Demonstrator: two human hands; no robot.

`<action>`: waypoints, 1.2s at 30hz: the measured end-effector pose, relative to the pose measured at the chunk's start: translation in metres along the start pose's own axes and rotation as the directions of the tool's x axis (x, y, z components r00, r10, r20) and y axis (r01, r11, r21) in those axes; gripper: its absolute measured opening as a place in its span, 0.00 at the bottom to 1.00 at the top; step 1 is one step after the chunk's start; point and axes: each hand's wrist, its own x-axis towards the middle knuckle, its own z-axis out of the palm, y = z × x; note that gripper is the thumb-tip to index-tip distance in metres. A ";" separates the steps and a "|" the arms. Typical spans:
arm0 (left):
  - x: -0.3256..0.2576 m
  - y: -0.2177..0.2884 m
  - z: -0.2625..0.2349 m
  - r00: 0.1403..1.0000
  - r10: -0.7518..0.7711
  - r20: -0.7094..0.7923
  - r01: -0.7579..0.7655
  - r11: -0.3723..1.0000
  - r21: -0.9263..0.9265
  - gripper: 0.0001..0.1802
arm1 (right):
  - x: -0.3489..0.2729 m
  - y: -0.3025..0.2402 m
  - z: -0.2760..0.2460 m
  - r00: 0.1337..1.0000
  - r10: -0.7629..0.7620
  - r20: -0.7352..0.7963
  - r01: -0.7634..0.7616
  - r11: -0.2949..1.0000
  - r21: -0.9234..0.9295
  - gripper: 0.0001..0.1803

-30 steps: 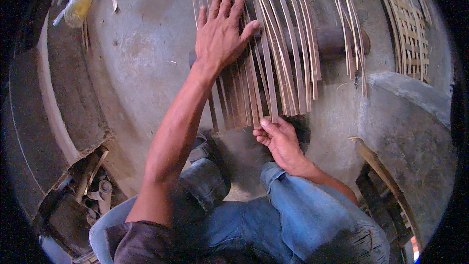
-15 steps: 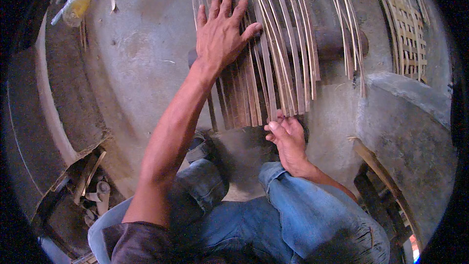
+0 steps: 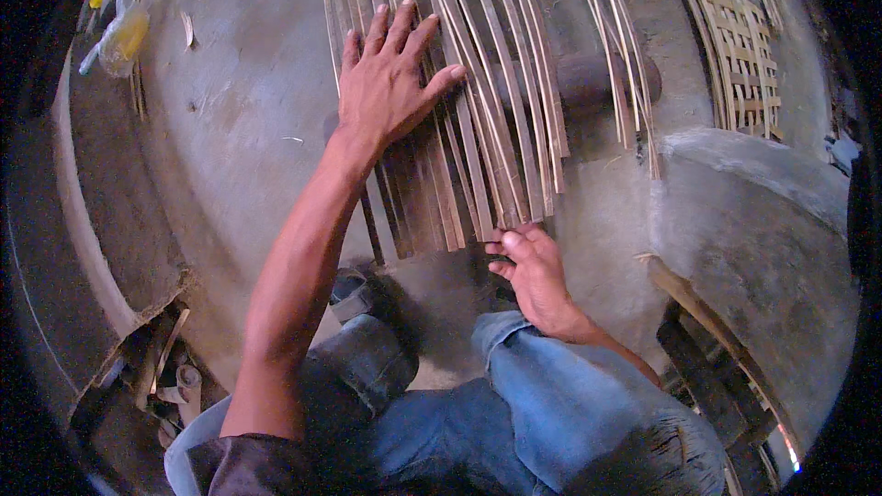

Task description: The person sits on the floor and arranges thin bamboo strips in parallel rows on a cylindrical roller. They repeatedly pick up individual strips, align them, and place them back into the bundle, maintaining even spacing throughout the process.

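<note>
My left hand lies flat with its fingers spread across a row of long, thin bamboo strips. The strips run lengthwise away from me, side by side, and their near ends are uneven. At those near ends, my right hand pinches the tip of a bamboo strip between thumb and fingers. Under the strips, crosswise, lies a dark round log that lifts them off the floor. Part of the row is covered by my left hand and wrist.
Several loose strips rest on the log's right end. Farther right lies a woven bamboo panel, beyond a raised concrete ledge. A clear plastic bag with yellow contents is at far left. Curved wood stands near my right knee.
The whole view has shifted, so most things appear farther left. My right hand has moved slightly rightward along the strip ends, from a wider strip to those beside it. My left hand stays flat.
</note>
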 end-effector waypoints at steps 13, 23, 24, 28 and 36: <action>-0.005 0.012 -0.013 0.988 -0.063 0.138 0.065 0.998 -0.009 0.47 | 0.018 0.009 -0.023 0.970 -0.152 -0.188 0.187 0.965 0.185 0.05; -0.001 0.017 -0.017 0.985 -0.063 0.158 0.078 0.993 -0.089 0.46 | 0.001 -0.014 -0.017 0.989 -0.145 0.034 0.126 0.936 0.330 0.04; -0.001 0.017 -0.016 0.986 -0.064 0.156 0.079 0.993 -0.088 0.46 | -0.001 -0.014 -0.016 0.992 -0.125 0.026 0.109 0.938 0.330 0.04; -0.001 0.016 -0.017 0.984 -0.068 0.163 0.081 0.994 -0.076 0.45 | 0.002 -0.009 -0.019 0.995 -0.093 0.032 0.080 0.952 0.295 0.05; -0.002 0.020 -0.015 0.989 -0.059 0.138 0.069 0.995 -0.074 0.45 | 0.005 0.001 -0.017 0.984 -0.167 -0.061 0.172 0.980 0.100 0.08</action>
